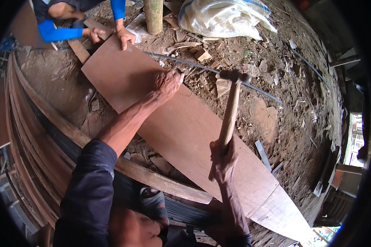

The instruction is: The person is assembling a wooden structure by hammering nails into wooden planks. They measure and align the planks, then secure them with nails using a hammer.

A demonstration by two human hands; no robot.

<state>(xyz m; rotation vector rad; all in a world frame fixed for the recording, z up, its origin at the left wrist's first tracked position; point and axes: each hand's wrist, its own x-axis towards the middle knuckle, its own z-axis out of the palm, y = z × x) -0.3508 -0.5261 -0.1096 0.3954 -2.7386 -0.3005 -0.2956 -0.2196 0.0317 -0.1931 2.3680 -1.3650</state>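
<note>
A long reddish-brown board [181,123] runs diagonally from the far left to the near right. My left hand [167,84] rests at its far edge, fingers closed in a pinch; what they hold, if anything, is too small to make out. My right hand [224,158] grips a hammer [231,109] by its wooden handle, above the board. The dark hammer head points up and away from me, apart from the board. Across from me, a co-worker's hand [125,38] presses on the board's far end, while their other hand [94,35] is beside a wood piece.
Several long curved planks [33,140] lie at the left, with a rough timber strip [152,177] along the board's near side. Beyond the board are a thin dark rod [259,91], wood scraps [202,54], a wooden post [153,18] and a white sack [222,18] on dirt ground.
</note>
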